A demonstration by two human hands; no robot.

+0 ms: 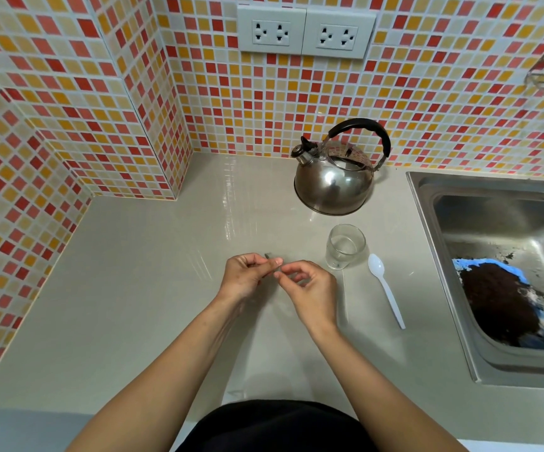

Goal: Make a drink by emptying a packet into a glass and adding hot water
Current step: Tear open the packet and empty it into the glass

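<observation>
A small grey packet [269,256] is pinched between the fingertips of my left hand [247,277] and my right hand [311,288], held just above the counter in the middle of the view. Most of the packet is hidden by my fingers. An empty clear glass [345,246] stands upright to the right of my hands. A white plastic spoon [386,288] lies beside the glass. The steel kettle [334,177] with a black handle sits behind the glass near the tiled wall.
A steel sink [427,230] takes up the right side, holding a blue cloth with dark grounds [505,301]. Two wall sockets [306,32] are mounted above the kettle. The beige counter [133,288] meets a tiled corner on the left.
</observation>
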